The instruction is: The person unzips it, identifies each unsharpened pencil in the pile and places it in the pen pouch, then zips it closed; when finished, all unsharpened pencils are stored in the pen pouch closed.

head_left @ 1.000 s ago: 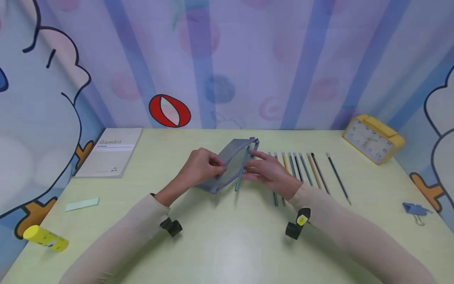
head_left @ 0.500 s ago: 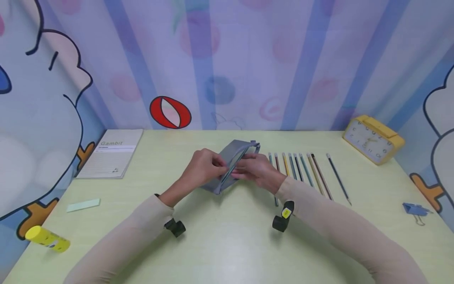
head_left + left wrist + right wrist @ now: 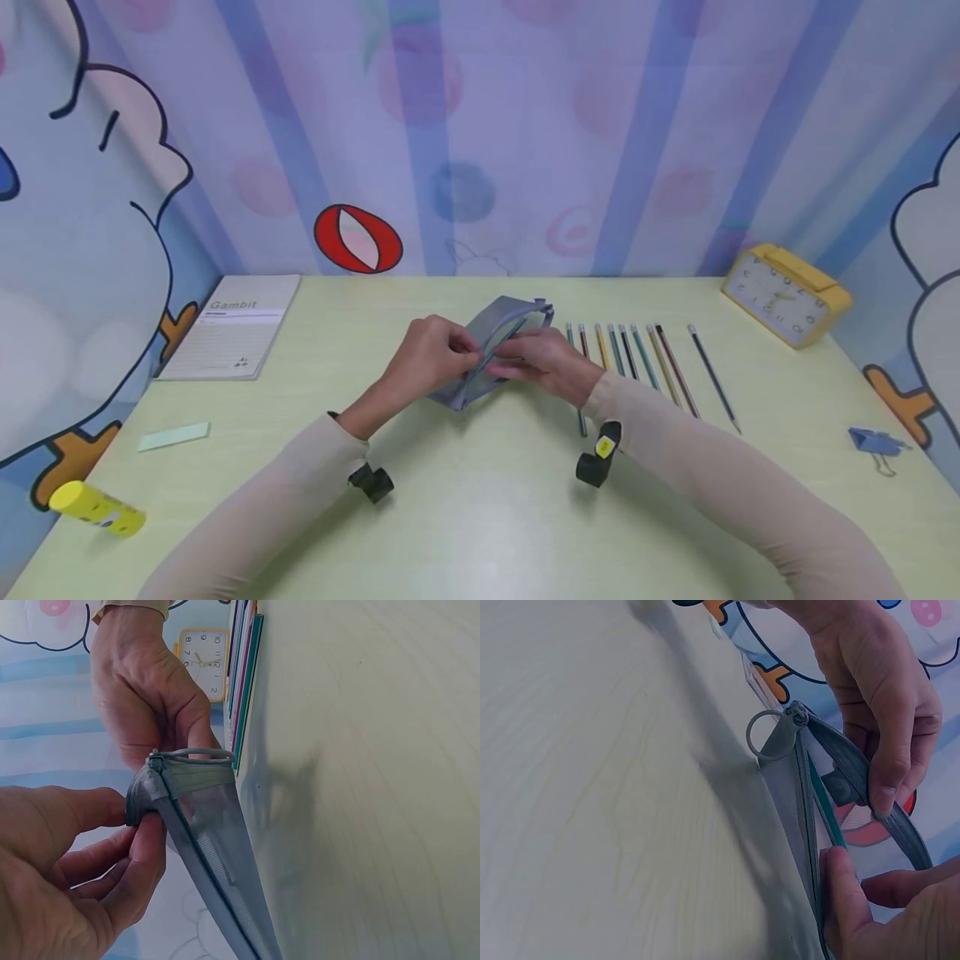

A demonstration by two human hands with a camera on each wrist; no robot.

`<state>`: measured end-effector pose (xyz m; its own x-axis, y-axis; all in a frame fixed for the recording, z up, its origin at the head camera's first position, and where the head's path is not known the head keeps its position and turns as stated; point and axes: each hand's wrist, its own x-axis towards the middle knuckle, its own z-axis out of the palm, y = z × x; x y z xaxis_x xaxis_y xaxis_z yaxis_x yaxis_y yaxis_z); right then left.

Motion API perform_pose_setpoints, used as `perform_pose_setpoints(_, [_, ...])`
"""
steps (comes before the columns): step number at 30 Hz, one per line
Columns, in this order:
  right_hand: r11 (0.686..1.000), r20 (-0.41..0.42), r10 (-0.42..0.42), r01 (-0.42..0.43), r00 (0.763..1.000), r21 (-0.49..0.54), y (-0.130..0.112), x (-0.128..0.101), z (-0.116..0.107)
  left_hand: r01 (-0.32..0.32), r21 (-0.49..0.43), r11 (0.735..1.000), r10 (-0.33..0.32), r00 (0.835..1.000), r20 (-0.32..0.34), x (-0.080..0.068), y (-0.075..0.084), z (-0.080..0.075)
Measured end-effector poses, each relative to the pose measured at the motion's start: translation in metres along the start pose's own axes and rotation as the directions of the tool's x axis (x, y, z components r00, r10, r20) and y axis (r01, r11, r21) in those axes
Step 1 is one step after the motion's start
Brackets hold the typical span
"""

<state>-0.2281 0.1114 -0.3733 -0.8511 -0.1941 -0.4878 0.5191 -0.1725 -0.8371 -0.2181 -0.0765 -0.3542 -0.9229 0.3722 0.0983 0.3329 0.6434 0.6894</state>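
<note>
The pale green surface (image 3: 480, 517) carries a pouch (image 3: 491, 350), pencils (image 3: 645, 362), clock (image 3: 785, 293), booklet (image 3: 234, 327), glue stick (image 3: 96, 508), clip (image 3: 873, 442) and paper strip (image 3: 174, 436).

Yellow alarm clock (image 3: 785, 293), notebook (image 3: 234, 327), yellow glue stick (image 3: 96, 508), blue binder clip (image 3: 874, 442), pale green eraser (image 3: 174, 435)

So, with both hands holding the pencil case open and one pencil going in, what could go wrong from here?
The teal pencil lies along the zipper edge of the pencil case, so its tip may catch on the mesh or the zipper. The left hand only pinches the edge; if it slips, the opening could close on the pencil. The right hand is close to the row of pencils and its sleeve might roll them.
</note>
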Motion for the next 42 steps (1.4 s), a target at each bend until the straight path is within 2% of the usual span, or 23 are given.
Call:
perform_pose_setpoints(8, [1.000, 0.019, -0.005, 0.005, 1.000, -0.030, -0.002, -0.009, -0.008, 0.018, 0.004, 1.000, -0.018, 1.000, 0.003, 0.000, -0.002, 0.000])
perform_pose_setpoints(14, [0.989, 0.050, -0.069, 0.075, 0.996, -0.124, -0.003, -0.026, -0.024, 0.038, -0.004, 0.999, -0.038, 0.999, -0.007, -0.001, -0.004, -0.001])
perform_pose_setpoints(20, [0.959, 0.086, -0.135, 0.152, 0.987, -0.240, -0.013, -0.046, -0.046, 0.055, -0.022, 0.998, -0.055, 0.998, 0.002, -0.002, -0.005, -0.003])
perform_pose_setpoints(27, [0.917, 0.012, -0.241, 0.232, 0.970, -0.323, -0.039, -0.069, -0.079, 0.060, -0.017, 0.998, -0.060, 0.998, 0.003, -0.003, -0.006, -0.005])
perform_pose_setpoints(31, [0.918, -0.030, -0.289, 0.268, 0.957, -0.292, -0.050, -0.081, -0.100, 0.051, -0.021, 0.998, -0.051, 0.999, -0.001, -0.003, -0.007, -0.007])
perform_pose_setpoints(33, [0.908, -0.054, -0.316, 0.285, 0.947, -0.307, -0.050, -0.086, -0.111, 0.051, -0.021, 0.998, -0.051, 0.999, -0.004, -0.003, -0.007, -0.007])
perform_pose_setpoints(37, [0.863, -0.094, -0.343, 0.274, 0.935, -0.425, -0.047, -0.089, -0.132, 0.055, -0.016, 0.998, -0.055, 0.998, -0.004, -0.004, -0.007, -0.008])
perform_pose_setpoints(42, [0.762, -0.090, -0.326, 0.205, 0.941, -0.615, -0.039, -0.083, -0.158, 0.066, -0.013, 0.998, -0.066, 0.998, -0.004, -0.003, -0.008, -0.008])
